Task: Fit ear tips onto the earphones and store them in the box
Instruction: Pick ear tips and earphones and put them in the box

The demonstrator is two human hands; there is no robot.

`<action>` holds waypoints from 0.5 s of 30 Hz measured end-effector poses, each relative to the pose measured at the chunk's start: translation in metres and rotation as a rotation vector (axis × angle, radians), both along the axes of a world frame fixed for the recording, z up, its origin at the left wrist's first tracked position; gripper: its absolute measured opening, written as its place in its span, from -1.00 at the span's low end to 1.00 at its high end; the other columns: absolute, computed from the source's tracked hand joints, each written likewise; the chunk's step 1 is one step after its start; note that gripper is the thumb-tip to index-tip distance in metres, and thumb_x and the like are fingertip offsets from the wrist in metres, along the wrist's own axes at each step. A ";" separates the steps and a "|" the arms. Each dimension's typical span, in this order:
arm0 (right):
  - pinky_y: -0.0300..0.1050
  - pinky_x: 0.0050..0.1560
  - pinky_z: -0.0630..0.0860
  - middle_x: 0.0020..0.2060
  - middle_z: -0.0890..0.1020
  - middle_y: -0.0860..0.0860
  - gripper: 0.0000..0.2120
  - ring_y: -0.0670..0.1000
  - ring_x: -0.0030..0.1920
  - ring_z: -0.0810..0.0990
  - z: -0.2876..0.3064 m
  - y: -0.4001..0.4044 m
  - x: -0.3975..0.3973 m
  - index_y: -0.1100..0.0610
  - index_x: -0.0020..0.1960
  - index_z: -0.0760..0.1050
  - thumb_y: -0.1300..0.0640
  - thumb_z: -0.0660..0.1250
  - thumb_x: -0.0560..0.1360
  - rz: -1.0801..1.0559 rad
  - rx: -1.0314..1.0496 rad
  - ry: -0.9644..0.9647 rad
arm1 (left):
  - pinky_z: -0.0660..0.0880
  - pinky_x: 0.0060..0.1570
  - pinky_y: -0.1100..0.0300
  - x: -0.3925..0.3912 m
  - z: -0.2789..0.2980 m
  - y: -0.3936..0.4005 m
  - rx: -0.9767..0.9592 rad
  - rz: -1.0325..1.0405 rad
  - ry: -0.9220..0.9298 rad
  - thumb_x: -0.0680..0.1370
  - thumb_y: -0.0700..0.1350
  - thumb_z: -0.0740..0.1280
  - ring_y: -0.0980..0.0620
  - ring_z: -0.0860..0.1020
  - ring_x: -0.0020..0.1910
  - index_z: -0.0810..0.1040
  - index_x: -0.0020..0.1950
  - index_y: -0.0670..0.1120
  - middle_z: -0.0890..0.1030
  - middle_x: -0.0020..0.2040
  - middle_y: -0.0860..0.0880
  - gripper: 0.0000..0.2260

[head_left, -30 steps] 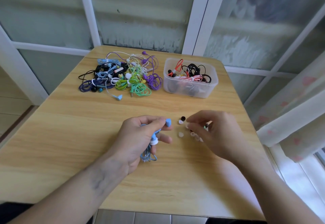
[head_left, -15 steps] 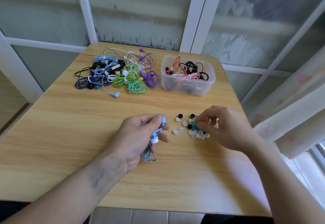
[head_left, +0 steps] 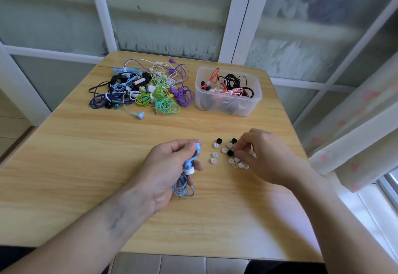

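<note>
My left hand [head_left: 165,170] grips a coiled pair of light blue earphones [head_left: 187,176]; one blue earbud sticks up past my thumb, and a white tip shows lower on the bundle. Several loose white and black ear tips [head_left: 224,151] lie on the wooden table [head_left: 86,166] just right of that hand. My right hand [head_left: 265,155] hovers over the right side of those tips, its fingertips curled down among them; whether they pinch a tip is hidden. A clear plastic box [head_left: 228,103] at the back right holds black, red and white earphones.
A tangled pile of coloured earphones [head_left: 142,88], purple, green, blue, black and white, lies at the back left of the table. A window frame stands behind the table, and a pale curtain [head_left: 355,136] hangs off its right edge.
My right hand slid right off the ear tips, uncovering most of them, then dipped its fingertips back into the right side of the group. My left hand kept its hold on the blue earphones.
</note>
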State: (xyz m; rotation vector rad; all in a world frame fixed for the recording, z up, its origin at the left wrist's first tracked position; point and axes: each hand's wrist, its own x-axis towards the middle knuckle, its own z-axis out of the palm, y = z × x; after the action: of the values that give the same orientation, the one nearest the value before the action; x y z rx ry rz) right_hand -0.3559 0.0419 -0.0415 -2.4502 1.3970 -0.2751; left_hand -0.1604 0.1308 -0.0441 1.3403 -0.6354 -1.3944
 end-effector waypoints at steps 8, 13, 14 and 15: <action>-0.40 -0.23 0.30 -0.22 0.46 -0.14 -0.96 -0.10 -0.15 0.39 0.004 0.001 0.005 0.05 -0.11 0.58 0.13 0.40 0.52 -0.017 -0.024 0.025 | 0.38 -0.56 0.26 -0.001 0.001 0.000 -0.003 0.000 0.025 0.57 -0.21 0.32 0.04 0.61 -0.35 0.60 0.08 -0.21 0.62 -0.13 -0.10 -0.86; -0.20 -0.14 0.31 -0.16 0.48 -0.08 -0.92 -0.05 -0.10 0.41 0.004 0.002 0.004 0.10 -0.08 0.57 0.13 0.33 0.56 -0.020 -0.013 0.069 | 0.38 -0.56 0.27 0.000 0.000 0.001 -0.005 0.002 0.039 0.58 -0.20 0.32 0.01 0.63 -0.28 0.59 0.09 -0.22 0.65 -0.11 -0.12 -0.86; -0.18 -0.11 0.34 -0.14 0.49 -0.06 -0.91 -0.03 -0.08 0.42 0.003 0.003 0.003 0.11 -0.07 0.56 0.13 0.31 0.57 -0.020 -0.006 0.068 | 0.39 -0.56 0.27 0.000 0.000 0.001 -0.005 0.003 0.040 0.58 -0.19 0.31 0.02 0.63 -0.28 0.59 0.09 -0.21 0.65 -0.11 -0.11 -0.86; -0.16 -0.08 0.36 -0.12 0.49 -0.05 -0.90 -0.02 -0.05 0.42 0.002 0.003 0.002 0.12 -0.06 0.56 0.12 0.30 0.58 -0.020 -0.003 0.059 | 0.39 -0.55 0.27 0.000 0.001 0.001 -0.006 0.003 0.041 0.58 -0.19 0.31 0.02 0.63 -0.28 0.59 0.08 -0.21 0.65 -0.12 -0.11 -0.86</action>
State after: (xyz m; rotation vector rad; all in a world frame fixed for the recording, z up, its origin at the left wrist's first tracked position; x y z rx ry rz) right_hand -0.3538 0.0449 -0.0391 -2.4673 1.4464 -0.2113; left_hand -0.1604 0.1317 -0.0436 1.3042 -0.6098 -1.4134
